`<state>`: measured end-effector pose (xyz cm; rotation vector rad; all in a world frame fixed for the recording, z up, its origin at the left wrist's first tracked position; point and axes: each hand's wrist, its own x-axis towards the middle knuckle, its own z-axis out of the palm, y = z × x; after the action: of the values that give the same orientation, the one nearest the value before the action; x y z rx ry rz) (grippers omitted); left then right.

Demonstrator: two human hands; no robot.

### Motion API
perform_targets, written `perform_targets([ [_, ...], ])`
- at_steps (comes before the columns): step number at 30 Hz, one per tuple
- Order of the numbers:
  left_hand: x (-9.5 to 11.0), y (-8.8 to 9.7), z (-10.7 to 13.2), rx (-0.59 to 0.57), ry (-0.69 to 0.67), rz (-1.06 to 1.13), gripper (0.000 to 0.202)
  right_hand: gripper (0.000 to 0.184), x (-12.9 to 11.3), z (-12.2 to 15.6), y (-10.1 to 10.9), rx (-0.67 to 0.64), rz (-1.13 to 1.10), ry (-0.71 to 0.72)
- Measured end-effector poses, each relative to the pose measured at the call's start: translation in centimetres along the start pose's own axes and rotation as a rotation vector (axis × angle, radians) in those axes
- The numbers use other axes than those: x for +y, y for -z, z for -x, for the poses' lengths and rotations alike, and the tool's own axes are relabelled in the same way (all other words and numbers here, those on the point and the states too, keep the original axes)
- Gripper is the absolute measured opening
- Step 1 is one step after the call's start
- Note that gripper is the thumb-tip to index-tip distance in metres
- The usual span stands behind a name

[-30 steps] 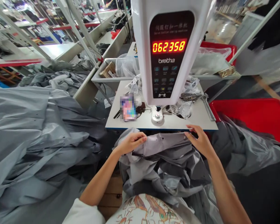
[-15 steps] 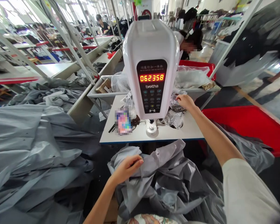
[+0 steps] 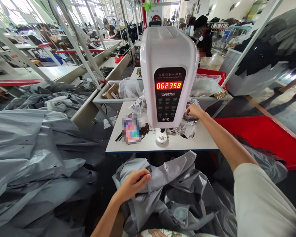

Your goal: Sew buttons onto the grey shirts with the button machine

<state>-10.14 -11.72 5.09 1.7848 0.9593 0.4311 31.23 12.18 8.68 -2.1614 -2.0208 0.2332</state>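
Left hand [image 3: 134, 181]: fingers clenched on gray cloth [image 3: 167, 194], which lies bunched in front of the button machine [image 3: 168, 77], below the table [image 3: 202, 142] edge. Right hand [image 3: 194, 111]: fingers bent, touching plastic bags [image 3: 187, 129] right of the machine; whether they grasp cannot be told. Red bin [image 3: 256, 138] farther right of the machine.

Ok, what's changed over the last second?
The right hand let go of the grey fabric and reached forward to the clear plastic bags beside the bretha machine. The left hand stayed on the fabric. The counter still reads 062358.
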Motion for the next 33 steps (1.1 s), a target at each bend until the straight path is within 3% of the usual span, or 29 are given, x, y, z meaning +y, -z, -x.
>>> perform_targets([
  [4,0.3,0.2,0.0,-0.03,0.002,0.003,0.038,0.02,-0.1,1.2,1.2,0.073,0.017,-0.009],
  [7,0.4,0.4,0.1,-0.036,0.006,-0.004,0.037,0.027,-1.2,3.9,1.4,0.371,-0.145,0.01],
  [10,0.6,0.5,0.1,-0.031,0.007,-0.003,0.037,0.025,-3.4,8.0,0.2,0.671,-0.518,0.073],
  [12,0.7,0.4,0.0,-0.039,-0.001,-0.004,0.036,0.025,-5.4,10.9,-1.3,0.652,-0.697,0.08],
  [15,1.0,0.2,-0.1,-0.054,-0.01,0.004,0.035,0.023,-8.5,14.5,-4.0,0.455,-0.82,0.094],
  [20,1.3,0.1,0.0,-0.074,-0.004,0.05,0.034,0.02,-12.4,16.0,-7.0,0.295,-0.828,0.203],
  [28,0.9,0.4,0.5,-0.049,0.031,0.04,0.033,0.017,-13.3,14.9,-7.9,0.271,-0.753,0.299],
  [33,1.1,0.6,0.2,-0.062,0.015,0.029,0.032,0.016,-13.2,15.6,-7.9,0.355,-0.541,0.429],
])
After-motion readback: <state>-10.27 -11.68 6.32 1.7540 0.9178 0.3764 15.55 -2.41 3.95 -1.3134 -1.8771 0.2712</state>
